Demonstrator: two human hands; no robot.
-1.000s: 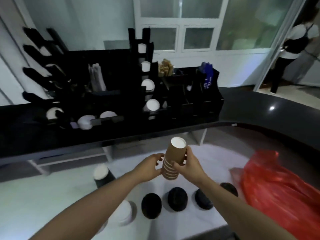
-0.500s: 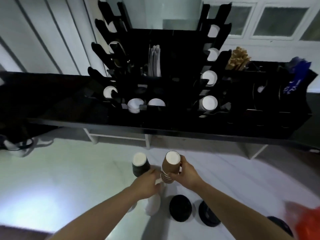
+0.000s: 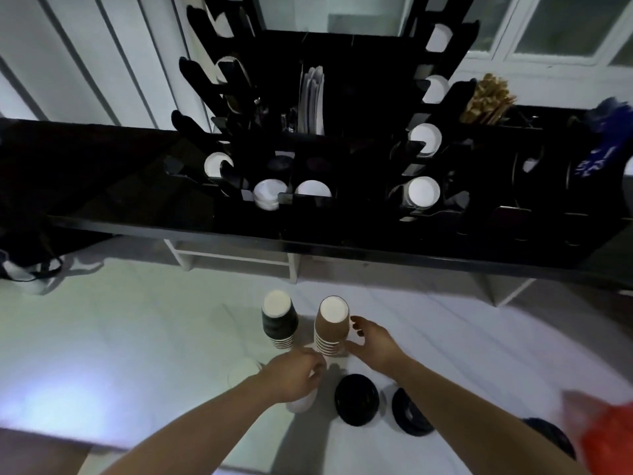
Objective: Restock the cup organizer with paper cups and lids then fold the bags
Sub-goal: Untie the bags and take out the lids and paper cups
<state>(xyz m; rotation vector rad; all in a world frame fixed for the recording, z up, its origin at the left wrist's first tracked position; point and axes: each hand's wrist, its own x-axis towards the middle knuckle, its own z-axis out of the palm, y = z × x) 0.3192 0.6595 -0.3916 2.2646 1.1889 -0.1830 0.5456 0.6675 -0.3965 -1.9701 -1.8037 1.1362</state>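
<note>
Brown paper cup stack (image 3: pixel 331 326), upside down, white bases up, stands on white bench (image 3: pixel 120 337) in front of the black cup organizer (image 3: pixel 342 149). Right hand (image 3: pixel 371 341) just right of it, fingers loosely curved, thumb near the stack; contact unclear, no firm grip seen. Left hand (image 3: pixel 294 375) just below the stack's base, fingers curled; what it holds is hidden. Dark striped cup stack (image 3: pixel 279 318) just left of the brown one; flat black round lids (image 3: pixel 357 399) below-right, likely staged for loading.
</note>
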